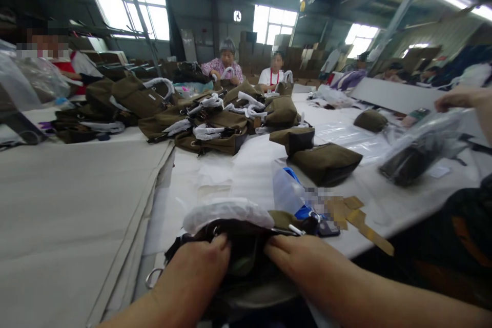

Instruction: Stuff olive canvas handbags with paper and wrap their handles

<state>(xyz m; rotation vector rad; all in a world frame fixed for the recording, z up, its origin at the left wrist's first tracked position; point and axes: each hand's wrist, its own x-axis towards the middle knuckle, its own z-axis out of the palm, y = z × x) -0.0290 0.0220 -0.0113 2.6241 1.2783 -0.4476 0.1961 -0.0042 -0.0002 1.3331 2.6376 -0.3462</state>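
Observation:
An olive-green handbag (246,261) with dark trim lies at the table's near edge, its mouth open towards me. Its handle (228,213) is wrapped in white padding and arches along the far side. My left hand (202,261) is closed on the left part of the opening's edge, thumb and fingers bent inward. On the opposite side my right hand (294,253) grips the edge too, with its fingertips reaching into the mouth and partly hidden. A metal ring (154,278) shows beside my left wrist. The bag's lower part is dark and blurred.
Beyond lies a heap of olive bags (215,128) with wrapped handles. Two olive pouches (325,161), a blue strap (303,211) and tan paper strips (369,230) lie right of centre. A co-worker's hand (457,98) holds a clear plastic bag (430,133). Several people sit farther back.

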